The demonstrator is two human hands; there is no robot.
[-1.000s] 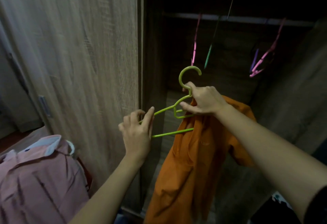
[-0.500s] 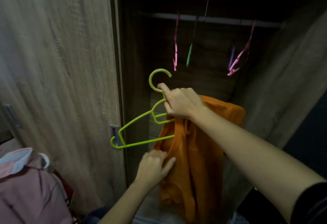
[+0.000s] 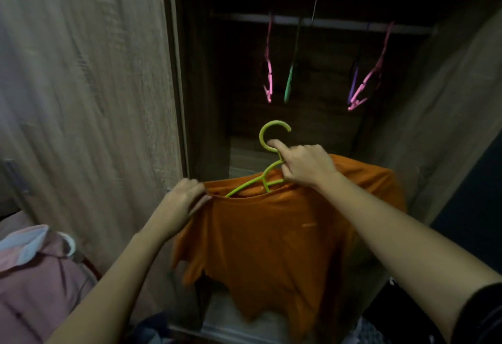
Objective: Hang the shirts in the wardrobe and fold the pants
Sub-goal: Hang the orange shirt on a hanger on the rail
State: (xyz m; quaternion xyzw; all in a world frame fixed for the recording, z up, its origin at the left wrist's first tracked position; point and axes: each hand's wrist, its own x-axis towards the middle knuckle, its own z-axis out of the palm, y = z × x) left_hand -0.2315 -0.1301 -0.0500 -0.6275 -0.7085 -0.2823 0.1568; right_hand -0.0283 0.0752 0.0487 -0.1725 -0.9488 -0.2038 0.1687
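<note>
An orange shirt (image 3: 271, 240) hangs spread out in front of the open wardrobe. A lime green hanger (image 3: 267, 151) sits inside its neck, hook upward. My right hand (image 3: 304, 166) grips the hanger's neck just below the hook, index finger against the hook. My left hand (image 3: 183, 204) pinches the shirt's left shoulder at the collar edge and holds it over the hanger's left arm. The hanger's right arm is hidden under the cloth.
The wardrobe rail (image 3: 323, 22) runs across the top of the dark opening, with pink (image 3: 268, 77), green (image 3: 289, 85) and purple-pink (image 3: 364, 85) empty hangers on it. A wooden door panel (image 3: 89, 94) stands at left. A pink garment (image 3: 35, 276) lies at lower left.
My left hand rose from the shirt's lower part to its left shoulder and pulled the cloth over the hanger's left arm. The shirt now hangs spread wide instead of bunched.
</note>
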